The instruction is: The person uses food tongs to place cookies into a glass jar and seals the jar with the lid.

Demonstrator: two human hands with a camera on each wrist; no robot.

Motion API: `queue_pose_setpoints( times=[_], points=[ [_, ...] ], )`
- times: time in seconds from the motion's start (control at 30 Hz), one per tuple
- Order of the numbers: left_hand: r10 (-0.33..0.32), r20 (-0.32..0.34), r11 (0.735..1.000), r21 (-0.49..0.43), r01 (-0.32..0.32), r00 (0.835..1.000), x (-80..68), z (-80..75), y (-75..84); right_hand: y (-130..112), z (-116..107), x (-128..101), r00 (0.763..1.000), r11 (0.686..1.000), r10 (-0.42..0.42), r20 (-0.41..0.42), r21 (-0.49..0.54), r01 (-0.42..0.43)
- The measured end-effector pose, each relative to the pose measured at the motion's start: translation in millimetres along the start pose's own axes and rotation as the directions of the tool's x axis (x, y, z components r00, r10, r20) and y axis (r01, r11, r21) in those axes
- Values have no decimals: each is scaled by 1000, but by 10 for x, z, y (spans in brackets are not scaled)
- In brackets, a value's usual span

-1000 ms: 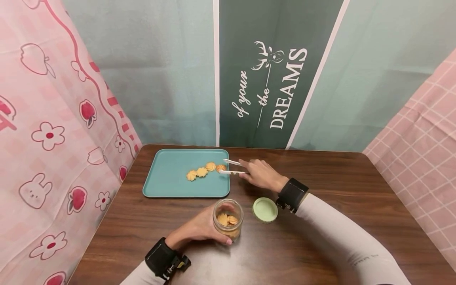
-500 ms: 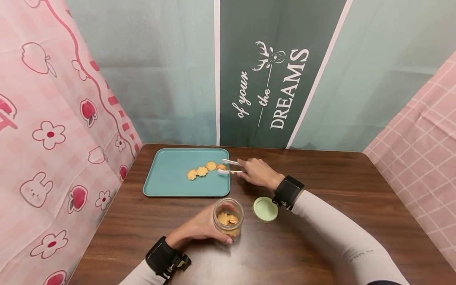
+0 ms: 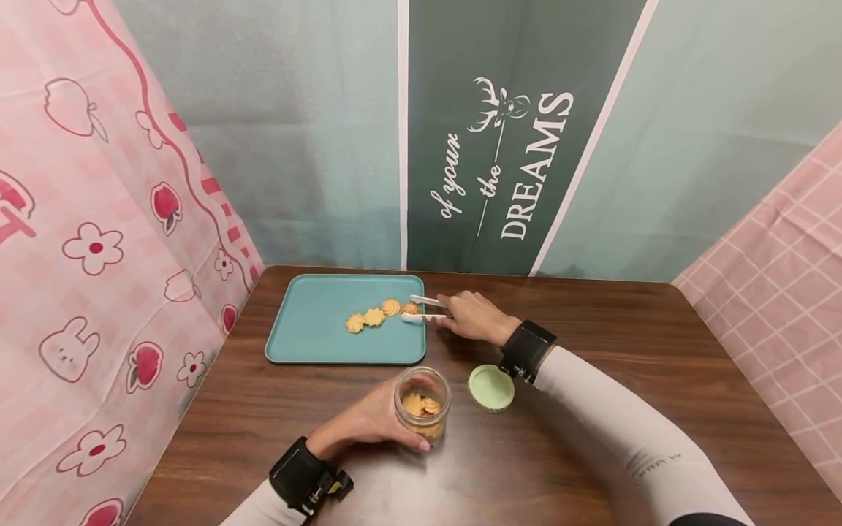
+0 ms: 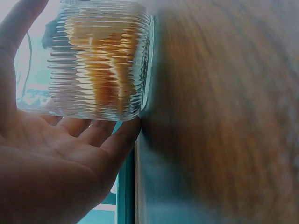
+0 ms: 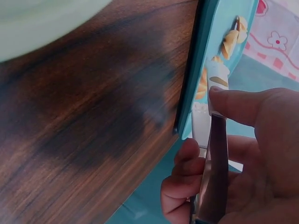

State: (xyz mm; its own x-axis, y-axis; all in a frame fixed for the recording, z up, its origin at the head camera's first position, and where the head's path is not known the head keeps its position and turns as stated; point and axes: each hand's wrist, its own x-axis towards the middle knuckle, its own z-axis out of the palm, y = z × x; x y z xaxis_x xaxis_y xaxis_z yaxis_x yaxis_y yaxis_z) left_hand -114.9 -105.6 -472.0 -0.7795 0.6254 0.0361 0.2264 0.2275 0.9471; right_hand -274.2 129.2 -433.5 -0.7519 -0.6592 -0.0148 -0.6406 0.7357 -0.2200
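A teal tray (image 3: pixel 309 332) lies at the back left of the wooden table, with a row of several cookies (image 3: pixel 373 317) on it. My right hand (image 3: pixel 470 318) grips white tongs (image 3: pixel 424 309), whose tips straddle the rightmost cookie (image 3: pixel 409 308) at the tray's right edge. In the right wrist view my fingers (image 5: pixel 243 105) pinch the tongs (image 5: pixel 212 140) beside the tray rim (image 5: pixel 194 70). My left hand (image 3: pixel 368 420) holds a ribbed glass jar (image 3: pixel 422 404) with cookies inside, standing upright near the front. The left wrist view shows the jar (image 4: pixel 100 60) against my palm (image 4: pixel 51 163).
A pale green lid (image 3: pixel 490 387) lies on the table just right of the jar. Pink patterned curtains hang on the left (image 3: pixel 99 241) and right (image 3: pixel 783 292), and a green banner (image 3: pixel 500 146) behind the table. Bare wood (image 3: pixel 625 343) stretches to the right.
My right hand has shifted slightly left and the tongs have narrowed around the rightmost cookie. The left hand and jar have stayed put.
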Motion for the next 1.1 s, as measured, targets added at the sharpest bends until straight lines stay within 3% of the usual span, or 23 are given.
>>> queue_pose_setpoints(
  times=[0.6,1.1],
  points=[
    [27,6,1000,-16,-27,1000,6,17,-23,-12,-6,43,1000,1000,7,29,27,-7],
    [30,0,1000,-1,-30,1000,5,9,-15,6,23,5,997,997,-70,-13,16,70]
  ],
)
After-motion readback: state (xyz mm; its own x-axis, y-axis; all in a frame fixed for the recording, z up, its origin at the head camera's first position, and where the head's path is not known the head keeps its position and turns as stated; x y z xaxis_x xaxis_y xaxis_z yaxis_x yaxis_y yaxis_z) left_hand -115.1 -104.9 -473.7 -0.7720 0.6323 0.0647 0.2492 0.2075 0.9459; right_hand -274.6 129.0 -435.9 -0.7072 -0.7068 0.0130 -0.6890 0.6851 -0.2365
